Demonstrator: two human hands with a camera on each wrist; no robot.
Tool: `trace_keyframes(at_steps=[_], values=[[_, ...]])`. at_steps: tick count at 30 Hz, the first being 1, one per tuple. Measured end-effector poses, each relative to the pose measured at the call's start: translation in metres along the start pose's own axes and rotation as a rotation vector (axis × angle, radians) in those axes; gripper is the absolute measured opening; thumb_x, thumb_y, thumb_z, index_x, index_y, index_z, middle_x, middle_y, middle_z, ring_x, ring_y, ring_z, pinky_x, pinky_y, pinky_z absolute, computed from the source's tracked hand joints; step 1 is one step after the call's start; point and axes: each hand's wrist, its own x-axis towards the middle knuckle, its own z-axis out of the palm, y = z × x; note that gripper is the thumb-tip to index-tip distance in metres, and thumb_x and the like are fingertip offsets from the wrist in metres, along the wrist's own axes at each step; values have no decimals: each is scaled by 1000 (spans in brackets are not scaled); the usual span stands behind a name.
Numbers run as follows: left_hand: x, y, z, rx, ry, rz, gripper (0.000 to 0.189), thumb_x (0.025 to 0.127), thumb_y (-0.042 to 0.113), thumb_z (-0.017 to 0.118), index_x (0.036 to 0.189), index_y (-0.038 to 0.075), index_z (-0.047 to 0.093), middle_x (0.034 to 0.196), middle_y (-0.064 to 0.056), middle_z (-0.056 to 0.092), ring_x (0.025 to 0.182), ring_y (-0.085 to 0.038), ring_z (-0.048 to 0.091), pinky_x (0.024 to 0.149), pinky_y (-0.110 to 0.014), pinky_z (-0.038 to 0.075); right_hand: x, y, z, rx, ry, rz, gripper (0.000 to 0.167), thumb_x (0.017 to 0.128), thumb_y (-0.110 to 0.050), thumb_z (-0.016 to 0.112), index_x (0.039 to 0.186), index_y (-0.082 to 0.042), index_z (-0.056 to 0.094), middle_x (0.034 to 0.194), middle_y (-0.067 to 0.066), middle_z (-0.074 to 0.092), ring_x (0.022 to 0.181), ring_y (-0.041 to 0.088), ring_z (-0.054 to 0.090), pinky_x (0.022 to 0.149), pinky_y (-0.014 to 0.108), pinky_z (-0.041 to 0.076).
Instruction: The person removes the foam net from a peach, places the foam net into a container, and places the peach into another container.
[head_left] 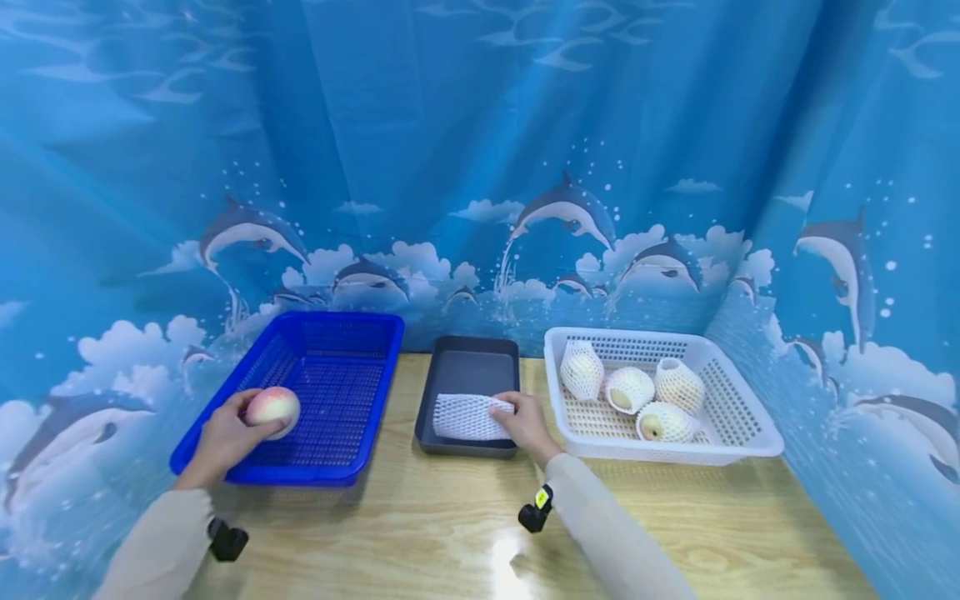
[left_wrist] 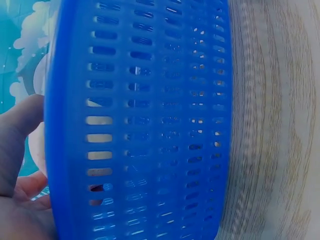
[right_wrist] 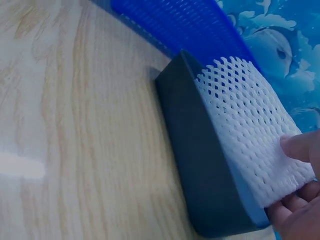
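Note:
In the head view my left hand (head_left: 228,437) grips a pale pink peach (head_left: 273,411) over the left part of the blue basket (head_left: 378,400). The basket's slotted side hides most of that peach in the left wrist view, where my thumb and fingers (left_wrist: 31,182) show at the rim. With thumb above and fingers below, my right hand (head_left: 527,425) pinches one end of a flat white foam fruit net (head_left: 467,417). This net lies across the dark grey tray (head_left: 468,367), overlapping its near part, and its open mesh end points left.
To the right stands a white basket (head_left: 738,425) holding several fruits in foam nets (head_left: 628,389). All the containers sit on a wooden table (head_left: 420,533). A blue dolphin-print curtain (head_left: 465,167) hangs right behind them and along both sides.

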Motion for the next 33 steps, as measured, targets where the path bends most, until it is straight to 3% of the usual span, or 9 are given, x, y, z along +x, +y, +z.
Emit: trace_keyframes(at_steps=[5, 9, 16, 20, 25, 29, 33], values=[[7, -3, 2, -7, -62, -10, 81, 85, 33, 73, 135, -17, 34, 130, -40, 44, 114, -50, 49, 90, -58, 48, 1, 5, 8, -19, -6, -2, 17, 84, -5, 70, 99, 3, 70, 97, 17, 70, 92, 28, 63, 85, 42, 53], [14, -9, 4, 0, -83, 20, 78, 83, 29, 74, 132, -19, 37, 127, -40, 46, 112, -49, 50, 89, -55, 49, 3, 9, 13, -69, -1, -34, 16, 82, -3, 71, 97, 4, 70, 94, 17, 70, 89, 30, 64, 85, 43, 53], [21, -17, 5, -59, -132, 41, 70, 81, 17, 76, 128, -20, 40, 123, -40, 50, 104, -42, 56, 72, -26, 52, 3, 11, 22, -247, 0, -115, 14, 80, -6, 71, 92, 0, 72, 89, 13, 71, 87, 31, 66, 79, 42, 55], [24, -20, 7, -106, -154, 44, 69, 81, 12, 75, 129, -22, 39, 124, -41, 48, 105, -41, 56, 69, -19, 50, 3, 13, 25, -318, 10, -132, 13, 79, -9, 72, 91, -2, 72, 89, 12, 72, 85, 30, 66, 77, 41, 55], [28, -22, 7, -115, -196, 18, 70, 82, 9, 73, 132, -21, 35, 127, -42, 45, 109, -46, 53, 81, -35, 54, 5, 15, 29, -362, 10, -112, 14, 80, -9, 73, 91, -2, 73, 89, 12, 72, 86, 29, 67, 77, 40, 56], [31, -23, 6, -94, -236, -34, 72, 83, 11, 72, 135, -20, 32, 130, -42, 42, 115, -50, 48, 93, -54, 48, 5, 16, 30, -368, 1, -112, 14, 81, -10, 73, 93, -2, 73, 91, 13, 72, 88, 29, 67, 79, 41, 56], [32, -23, 6, -90, -257, -34, 71, 80, 8, 72, 132, -22, 33, 127, -43, 43, 111, -50, 49, 92, -54, 48, 4, 17, 30, -359, -3, -109, 15, 82, -10, 72, 95, -2, 73, 92, 13, 72, 89, 30, 67, 80, 41, 56]])
